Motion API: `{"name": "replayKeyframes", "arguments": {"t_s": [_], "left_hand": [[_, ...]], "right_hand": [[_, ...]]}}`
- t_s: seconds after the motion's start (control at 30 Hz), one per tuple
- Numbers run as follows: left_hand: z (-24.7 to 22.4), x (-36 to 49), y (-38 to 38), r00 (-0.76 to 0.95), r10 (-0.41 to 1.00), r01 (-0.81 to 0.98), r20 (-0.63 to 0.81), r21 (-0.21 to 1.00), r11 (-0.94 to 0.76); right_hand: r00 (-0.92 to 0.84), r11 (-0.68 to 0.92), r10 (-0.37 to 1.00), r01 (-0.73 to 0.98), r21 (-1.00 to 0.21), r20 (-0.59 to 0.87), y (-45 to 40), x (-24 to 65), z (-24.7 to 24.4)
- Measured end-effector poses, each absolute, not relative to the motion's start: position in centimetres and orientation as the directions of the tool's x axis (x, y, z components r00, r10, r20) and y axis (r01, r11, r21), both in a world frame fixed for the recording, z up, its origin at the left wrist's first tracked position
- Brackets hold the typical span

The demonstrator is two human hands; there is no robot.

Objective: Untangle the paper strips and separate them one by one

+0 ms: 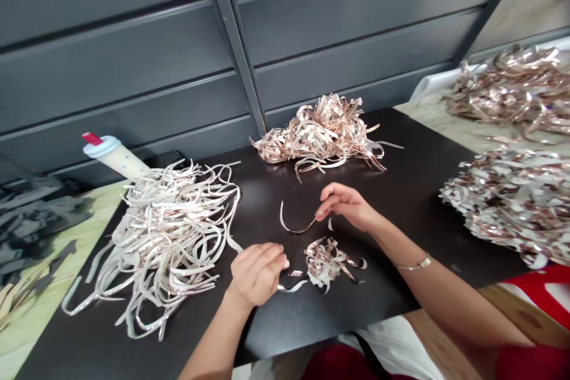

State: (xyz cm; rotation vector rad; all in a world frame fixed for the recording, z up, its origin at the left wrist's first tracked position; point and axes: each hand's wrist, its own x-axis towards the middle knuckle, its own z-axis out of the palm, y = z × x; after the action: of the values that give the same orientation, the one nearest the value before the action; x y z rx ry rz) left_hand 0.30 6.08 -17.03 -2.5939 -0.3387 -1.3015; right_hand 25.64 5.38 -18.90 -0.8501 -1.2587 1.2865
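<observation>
**Right hand [347, 208] pinches a metallic strip [296, 227] above a black counter [392, 154]**

Piles crowd the hands on three sides. A large tangle of pale strips [160, 243] lies just beside the left hand [257, 273] and a rose-metallic heap [316, 133] sits farther up the counter, against a grey panelled wall [133, 59]. A small cluster of strip offcuts [327, 261] lies directly between the two hands, nearer the person. Past the tangle stands a white squeeze bottle [116, 157] with a blue collar and red tip. To the right, a dense silvery mound [512, 202] overlaps the counter's end, and another heap [512, 89] rests on a pale surface [427, 116] beyond it.

Black counter top stretches between the small cluster and the far heap, and also around the right hand. The near edge of the counter runs just below the forearms, and the left arm crosses it.

Both forearms angle inward from the lower corners. The right hand is turned palm-down, its fingertips closed on the end of the curved strip, with a thin bracelet [414, 264] on the wrist. The left hand is curled, fingers together, and a pale strip [291, 288] emerges beneath it — whether it is gripped, the view cannot show.
</observation>
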Motion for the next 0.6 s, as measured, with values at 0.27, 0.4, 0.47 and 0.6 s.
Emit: {"name": "replayKeyframes", "arguments": {"t_s": [0.27, 0.4, 0.47, 0.6], "left_hand": [[-15.0, -3.8, 9.4, 0.433, 0.523, 0.821, 0.734, -0.083, -0.564], [-16.0, -8.3, 11.2, 0.373, 0.696, 0.923, 0.614, -0.171, -0.343], [-16.9, -9.7, 11.9, 0.358, 0.748, 0.933, 0.559, -0.177, -0.313], [-17.7, -10.1, 12.5, 0.343, 0.782, 0.938, 0.521, -0.147, -0.314]], "right_hand": [[-0.659, 0.564, 0.741, 0.508, -0.651, 0.127, 0.1, 23.9, -19.9], [-0.661, 0.521, 0.750, 0.588, -0.619, 0.003, -1.3, 24.4, -20.6], [-0.654, 0.514, 0.756, 0.622, -0.591, -0.031, -1.2, 23.7, -20.7], [-0.588, 0.498, 0.808, 0.657, -0.567, 0.029, -1.3, 22.2, -19.1]]}}
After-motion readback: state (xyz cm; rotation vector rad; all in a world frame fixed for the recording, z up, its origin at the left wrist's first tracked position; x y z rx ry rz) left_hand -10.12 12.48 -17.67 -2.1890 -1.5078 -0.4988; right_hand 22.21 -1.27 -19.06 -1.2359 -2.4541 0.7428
